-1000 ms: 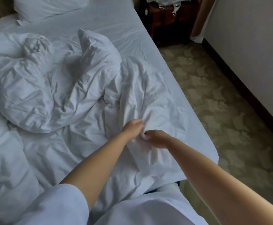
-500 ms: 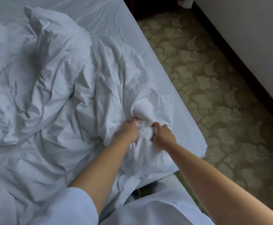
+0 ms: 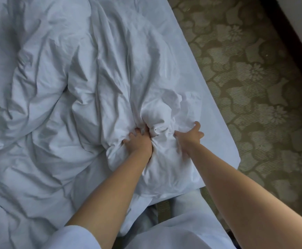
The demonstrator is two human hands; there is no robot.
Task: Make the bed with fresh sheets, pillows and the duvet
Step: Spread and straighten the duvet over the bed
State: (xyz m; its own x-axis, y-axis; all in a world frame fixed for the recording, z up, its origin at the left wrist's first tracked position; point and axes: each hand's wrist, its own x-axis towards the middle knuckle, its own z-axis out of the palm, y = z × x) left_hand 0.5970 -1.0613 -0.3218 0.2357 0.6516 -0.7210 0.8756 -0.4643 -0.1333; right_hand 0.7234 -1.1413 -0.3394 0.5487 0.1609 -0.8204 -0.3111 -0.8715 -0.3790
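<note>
Left hand [image 3: 139, 141] clenches a bunched fold of the crumpled white fabric duvet [image 3: 96, 83], fingers dug into the cloth. Right hand [image 3: 189, 136], at 3 o'clock from the left and close by, grips the same bunch, thumb and fingers spread round it. Duvet lies rumpled across the flat white bed sheet [image 3: 197, 69], gathered corner near the bed's foot edge. Green floral-patterned carpet [image 3: 254, 90] at 3 o'clock of the bed.
</note>
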